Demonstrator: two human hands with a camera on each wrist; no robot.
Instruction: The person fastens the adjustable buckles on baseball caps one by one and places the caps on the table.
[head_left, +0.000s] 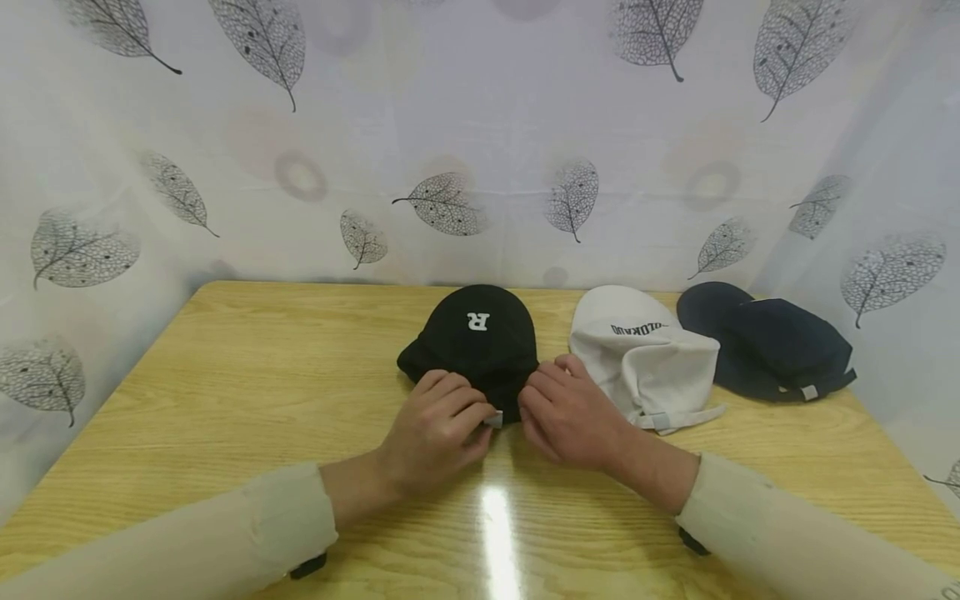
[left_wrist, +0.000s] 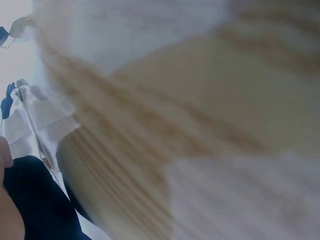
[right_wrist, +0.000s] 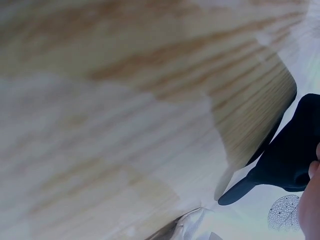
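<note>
A black cap with a white letter R lies on the wooden table, its brim toward the far side. My left hand pinches the near edge of the cap, beside a small silvery buckle. On the cap's near right edge, my right hand grips with curled fingers; the exact fingertip contact is hidden. Part of the black cap shows beside the fingers in the left wrist view. In the right wrist view, the dark cap sits next to the hand at the right edge.
Right of my right hand lies a white cap with dark lettering and a loose strap. Beyond it, a dark navy cap rests near the right table edge. A leaf-patterned white curtain hangs behind the wooden table and at its sides.
</note>
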